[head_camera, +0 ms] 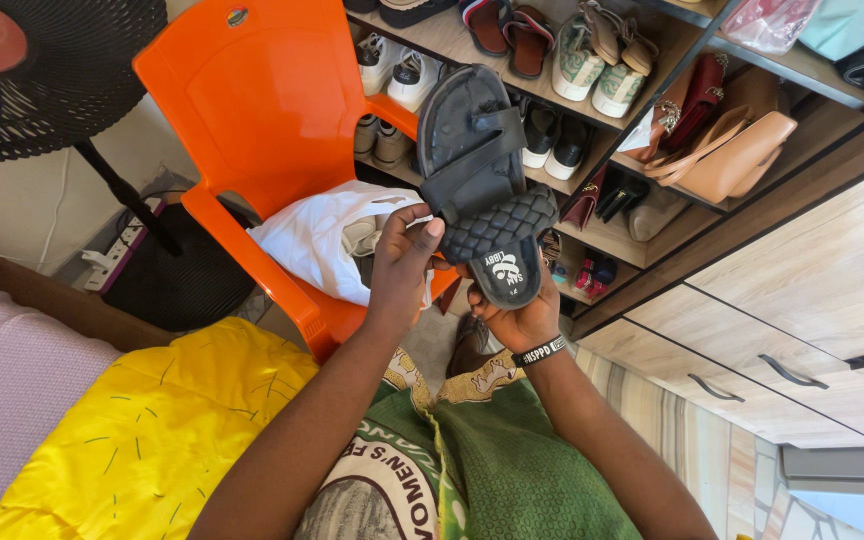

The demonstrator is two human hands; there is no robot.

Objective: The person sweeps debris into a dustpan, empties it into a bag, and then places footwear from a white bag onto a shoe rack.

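Hands hold one black sandal (482, 190) up at the centre of the view. Left hand (402, 265), at 8 o'clock from it, has the fingers closed on the braided strap; right hand (522, 315), at 6 o'clock, clamps the heel from under. Orange chair (252, 110) with a white bag (322, 240) stands at 10 o'clock, shoe shelves (632, 215) at 1 o'clock.

The single head-worn camera looks steeply down and forward from the person's own eye level, rolled to one side so the shoe shelf (592, 130) and the orange plastic chair (252, 110) appear tilted, and it sits very near the raised hands, with no second view to share.
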